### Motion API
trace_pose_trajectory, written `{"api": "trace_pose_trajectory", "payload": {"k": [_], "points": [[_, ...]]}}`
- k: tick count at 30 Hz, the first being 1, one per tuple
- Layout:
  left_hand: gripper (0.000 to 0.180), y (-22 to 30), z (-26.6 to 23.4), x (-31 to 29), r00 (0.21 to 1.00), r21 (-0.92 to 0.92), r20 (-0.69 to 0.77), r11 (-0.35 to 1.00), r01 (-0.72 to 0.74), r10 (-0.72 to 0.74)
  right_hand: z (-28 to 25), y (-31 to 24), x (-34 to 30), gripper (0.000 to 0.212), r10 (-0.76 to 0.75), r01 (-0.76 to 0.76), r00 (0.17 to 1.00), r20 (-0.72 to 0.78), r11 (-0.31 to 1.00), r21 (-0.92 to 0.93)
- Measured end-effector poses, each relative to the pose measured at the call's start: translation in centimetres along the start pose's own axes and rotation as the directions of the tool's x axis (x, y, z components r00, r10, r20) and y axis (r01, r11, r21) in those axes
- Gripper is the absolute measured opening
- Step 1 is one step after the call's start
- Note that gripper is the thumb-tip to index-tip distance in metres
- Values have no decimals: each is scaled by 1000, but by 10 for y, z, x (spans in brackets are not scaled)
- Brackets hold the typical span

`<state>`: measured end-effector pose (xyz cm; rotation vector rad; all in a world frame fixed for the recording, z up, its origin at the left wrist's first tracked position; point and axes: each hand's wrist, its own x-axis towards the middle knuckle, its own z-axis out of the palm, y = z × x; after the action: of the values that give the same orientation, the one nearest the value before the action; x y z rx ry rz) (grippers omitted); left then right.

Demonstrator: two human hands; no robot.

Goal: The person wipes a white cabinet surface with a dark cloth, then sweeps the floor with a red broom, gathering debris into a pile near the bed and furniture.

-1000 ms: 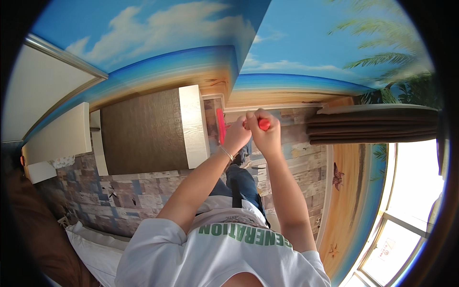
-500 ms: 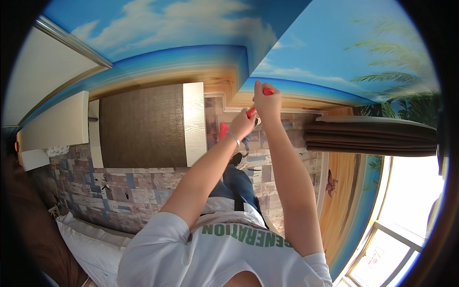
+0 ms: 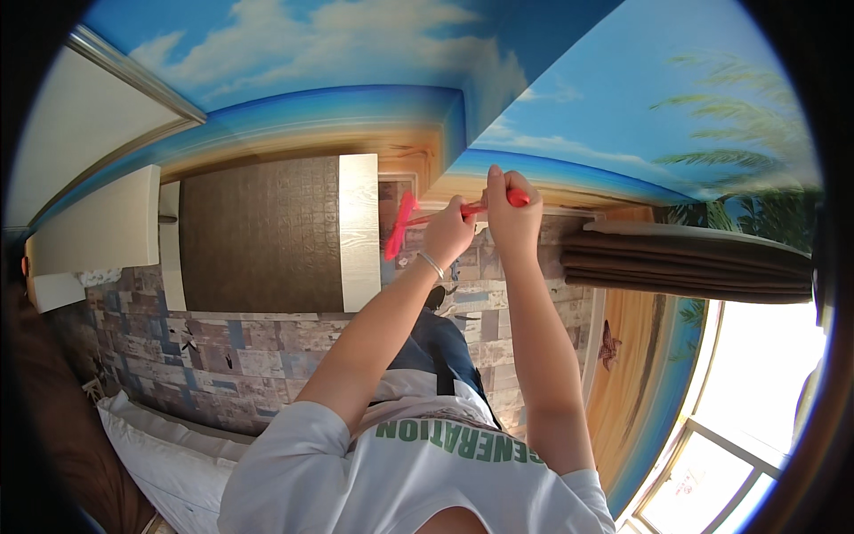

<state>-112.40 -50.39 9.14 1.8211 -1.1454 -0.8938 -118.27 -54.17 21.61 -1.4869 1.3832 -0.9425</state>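
Both hands are wrapped round the red handle of a long-handled tool with a pinkish-red, bar-shaped head (image 3: 401, 226); whether it is a broom or a squeegee, I cannot tell. My left hand (image 3: 449, 233), with a bracelet at the wrist, grips the handle nearer the head. At the handle's other end, my right hand (image 3: 514, 212) is closed, its thumb pointing up along the grip. The tool slants across in front of me, its head to the left beside the pale end of the brown-topped furniture (image 3: 262, 236).
Patchwork-patterned flooring (image 3: 258, 356) lies below. A beach-painted wall (image 3: 587, 107) runs ahead, its corner jutting toward me. Folded brown curtains (image 3: 685, 265) hang at right near a bright window (image 3: 756, 356). White pillows (image 3: 165, 454) lie at lower left; a pale cabinet (image 3: 93, 222) stands far left.
The tool's head has swung up and left into fuller view, and the handle is more level. My right hand has shifted right and slightly down; my left hand has moved little.
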Motion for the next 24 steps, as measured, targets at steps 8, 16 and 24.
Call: {"api": "trace_pose_trajectory", "payload": {"k": [8, 16, 24], "points": [[18, -20, 3, 1, 983, -41, -166, 996, 77, -83, 9, 16, 9, 35, -69, 57, 955, 289, 997, 47], [21, -51, 21, 43, 999, 11, 15, 999, 38, -38, 27, 39, 27, 35, 5, -4, 998, -56, 1000, 22], [24, -6, 18, 9, 990, 56, 142, 998, 9, -17, -9, 25, -3, 33, -20, 46, 975, -222, 993, 110]]}}
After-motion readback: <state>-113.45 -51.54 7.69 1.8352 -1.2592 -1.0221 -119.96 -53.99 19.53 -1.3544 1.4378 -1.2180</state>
